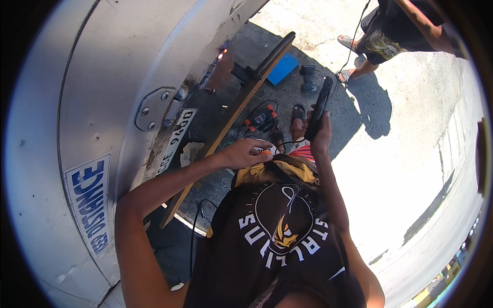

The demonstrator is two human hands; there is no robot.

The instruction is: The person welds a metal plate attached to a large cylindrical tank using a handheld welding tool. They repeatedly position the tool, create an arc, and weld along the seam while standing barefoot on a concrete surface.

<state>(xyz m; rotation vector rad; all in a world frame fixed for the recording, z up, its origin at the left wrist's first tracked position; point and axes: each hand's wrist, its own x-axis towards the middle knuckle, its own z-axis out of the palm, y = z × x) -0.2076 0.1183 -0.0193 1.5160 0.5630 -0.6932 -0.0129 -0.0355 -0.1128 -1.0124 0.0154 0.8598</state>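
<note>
My right hand point(322, 134) grips a long, flat black thing point(322, 105), seen nearly edge-on and held upright in front of my waist; its kind is unclear. My left hand point(245, 154) is at my waist, its thumb and forefinger closed round a small orange thing point(265, 152). Yellow-and-black cloth point(300, 172) lies just below that hand. To the left, a brown metal piece point(220, 72) sits against the silver vehicle body point(123, 46), with a small glowing spot at its upper edge.
A long brown-edged bar point(241, 105) slants beside the vehicle. On the ground are an orange-and-black machine point(261, 119) with cables, a cordless drill point(308, 78) and a blue sheet point(282, 68). Another person point(390, 38) stands at upper right. A hinge point(154, 109) juts from the vehicle.
</note>
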